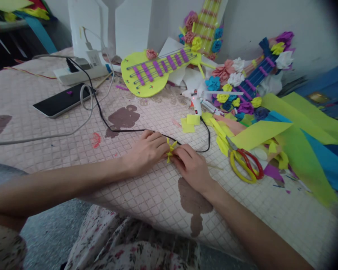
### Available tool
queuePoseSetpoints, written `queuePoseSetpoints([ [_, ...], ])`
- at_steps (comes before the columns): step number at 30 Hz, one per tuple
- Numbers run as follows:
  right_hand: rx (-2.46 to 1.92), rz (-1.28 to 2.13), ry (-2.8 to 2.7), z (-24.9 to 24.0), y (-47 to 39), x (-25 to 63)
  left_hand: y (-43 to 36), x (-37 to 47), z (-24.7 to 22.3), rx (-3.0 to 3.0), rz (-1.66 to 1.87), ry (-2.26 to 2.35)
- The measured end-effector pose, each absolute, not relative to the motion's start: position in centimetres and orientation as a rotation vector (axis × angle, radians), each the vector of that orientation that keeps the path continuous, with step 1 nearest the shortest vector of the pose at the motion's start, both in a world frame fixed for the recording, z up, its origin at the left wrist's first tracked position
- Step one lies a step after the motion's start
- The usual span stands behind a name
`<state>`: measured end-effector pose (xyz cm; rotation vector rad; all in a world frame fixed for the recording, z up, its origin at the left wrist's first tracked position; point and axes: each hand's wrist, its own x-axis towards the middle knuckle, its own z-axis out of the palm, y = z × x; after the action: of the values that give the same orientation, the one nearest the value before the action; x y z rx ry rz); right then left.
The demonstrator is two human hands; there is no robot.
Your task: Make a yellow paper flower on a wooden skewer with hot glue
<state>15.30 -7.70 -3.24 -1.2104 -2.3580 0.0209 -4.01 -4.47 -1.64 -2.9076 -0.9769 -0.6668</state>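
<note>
Between my two hands is a small yellow paper flower (171,148) with pointed petals, just above the near part of the table. My left hand (150,150) pinches its left side, fingers closed. From the other side my right hand (192,165) grips it with thumb and fingertips; a thin stick (215,166) shows beyond this hand. A black cord runs right behind both hands. Beyond them lie small yellow paper squares (188,125) beside a white glue gun (196,105) with a red light. My fingers partly cover the flower's centre.
Red-and-yellow scissors (243,165) lie at right beside yellow, green and blue paper strips (304,161). A yellow paper guitar (148,75) and a blue flower-covered guitar (250,82) stand at the back. A dark phone (63,101) and a white power strip (81,73) are at left.
</note>
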Motion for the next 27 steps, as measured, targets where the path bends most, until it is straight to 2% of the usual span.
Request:
queuePoseSetpoints([
  [19, -1.216, -0.077, -2.454, -3.0, -7.8, 15.0, -4.8, -3.8, -1.8, -2.877, -0.624, -0.937],
  [27, -1.342, 0.284, -2.365, -2.5, -8.5, 16.3, -4.6, -4.1, -1.8, -2.906, -0.675, -0.956],
])
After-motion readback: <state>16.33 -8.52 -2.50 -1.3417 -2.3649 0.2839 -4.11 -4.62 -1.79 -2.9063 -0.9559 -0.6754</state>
